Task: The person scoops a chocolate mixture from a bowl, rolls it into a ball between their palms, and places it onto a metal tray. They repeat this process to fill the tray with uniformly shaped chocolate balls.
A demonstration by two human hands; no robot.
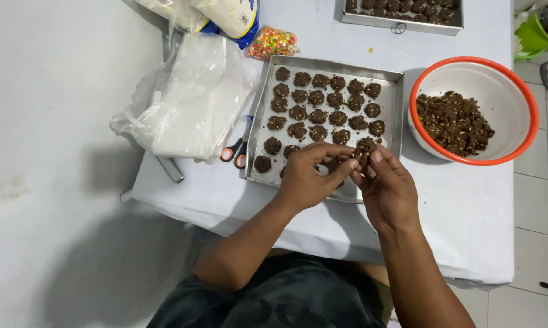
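Two baking trays (397, 103), one bowl (517, 91), roughly twenty-five dough mounds (318, 115).

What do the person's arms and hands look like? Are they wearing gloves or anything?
No gloves. Both the left hand and the right hand are bare, with short, plain fingernails. I can't see any rings, watch or bracelets. The forearms are bare too, with no sleeves reaching them. Lower down, the person wears dark greenish clothing.

Near the table's (468, 206) left edge: crumpled clear plastic bags (189, 103), red-handled scissors (236, 152). Toward the far edge: packet of coloured sprinkles (272, 42), second baking tray (401, 13). At the right, beyond the table: green container (532, 36).
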